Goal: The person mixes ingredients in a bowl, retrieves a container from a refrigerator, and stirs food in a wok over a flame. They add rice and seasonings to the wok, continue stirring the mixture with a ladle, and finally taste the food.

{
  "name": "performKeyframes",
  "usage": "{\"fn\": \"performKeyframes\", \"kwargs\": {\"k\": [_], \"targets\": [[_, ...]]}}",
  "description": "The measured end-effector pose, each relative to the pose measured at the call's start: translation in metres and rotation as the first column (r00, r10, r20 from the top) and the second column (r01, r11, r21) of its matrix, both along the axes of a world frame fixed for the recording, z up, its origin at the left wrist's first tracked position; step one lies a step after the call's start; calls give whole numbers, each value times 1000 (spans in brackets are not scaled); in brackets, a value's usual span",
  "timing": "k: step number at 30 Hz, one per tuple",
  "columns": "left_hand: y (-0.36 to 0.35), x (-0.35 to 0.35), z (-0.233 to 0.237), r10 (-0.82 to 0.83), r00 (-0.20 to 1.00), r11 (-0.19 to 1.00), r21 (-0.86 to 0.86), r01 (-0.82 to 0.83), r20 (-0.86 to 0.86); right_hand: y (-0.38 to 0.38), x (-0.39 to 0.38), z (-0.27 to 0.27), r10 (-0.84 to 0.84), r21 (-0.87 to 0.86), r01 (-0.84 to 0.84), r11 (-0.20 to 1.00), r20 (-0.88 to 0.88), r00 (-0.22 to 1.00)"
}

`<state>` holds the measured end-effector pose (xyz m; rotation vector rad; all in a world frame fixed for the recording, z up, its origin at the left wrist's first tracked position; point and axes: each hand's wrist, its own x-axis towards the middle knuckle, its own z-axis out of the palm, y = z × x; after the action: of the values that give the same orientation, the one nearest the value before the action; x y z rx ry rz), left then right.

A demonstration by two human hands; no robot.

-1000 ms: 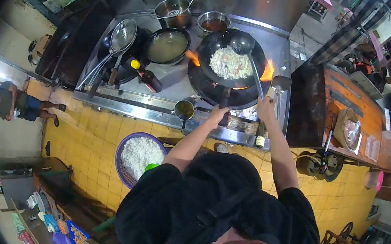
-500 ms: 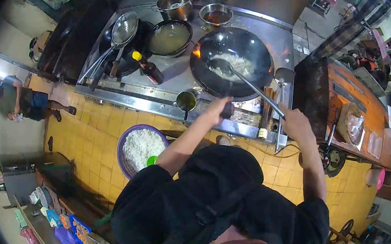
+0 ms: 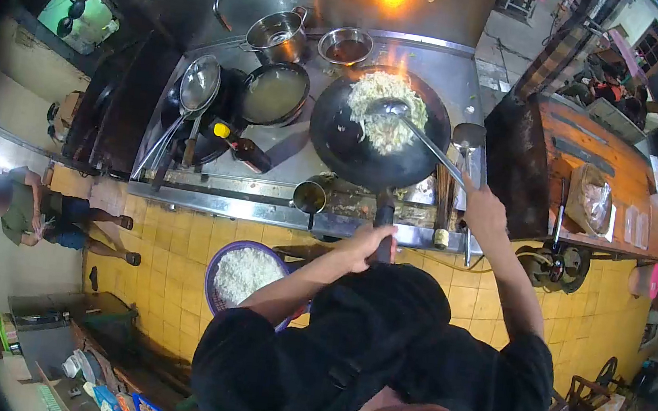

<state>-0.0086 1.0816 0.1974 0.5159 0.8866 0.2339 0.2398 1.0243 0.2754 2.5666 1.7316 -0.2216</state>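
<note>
My left hand (image 3: 370,247) is closed round the dark handle of a black wok (image 3: 336,145). In the wok, a pale mix of rice-like food (image 3: 390,135) is heaped toward the far side. My right hand (image 3: 484,215) grips the long metal handle of a ladle (image 3: 433,147), whose bowl rests on the food. Flames (image 3: 394,60) rise behind the wok's far rim. A spatula (image 3: 468,136) and a bundle of thin sticks (image 3: 443,202) lie just right of the wok. To its lower left stands a small metal pot (image 3: 310,197).
Left on the stove are a yellow-capped bottle (image 3: 242,149), a pan of cloudy liquid (image 3: 275,95), strainers (image 3: 200,81) and a steel pot (image 3: 277,36). A bowl of dark liquid (image 3: 345,46) sits behind. A purple basket (image 3: 214,290) holds white rice. A person (image 3: 32,208) stands far left.
The wok has come nearer to me and its food has shifted to the far side. Flames now flare behind the rim. The ladle's bowl moved with the food.
</note>
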Motion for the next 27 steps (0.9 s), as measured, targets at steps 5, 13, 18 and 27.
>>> {"fn": "performKeyframes", "kwargs": {"k": [5,13,18,27], "targets": [[48,20,-58,97,994,947,303,-110,59,-13,3,7,-45,96,79,992,-314,948],[99,27,-136,202,979,913,368,-174,-38,110,2,-162,293,28,-295,955,-243,925],[104,28,-138,149,987,962,238,-132,-59,93,-2,-135,11,-12,-18,1000,-437,899],[65,31,50,253,922,914,-385,-129,293,14,-7,56,254,-181,-272,945,-115,960]]}}
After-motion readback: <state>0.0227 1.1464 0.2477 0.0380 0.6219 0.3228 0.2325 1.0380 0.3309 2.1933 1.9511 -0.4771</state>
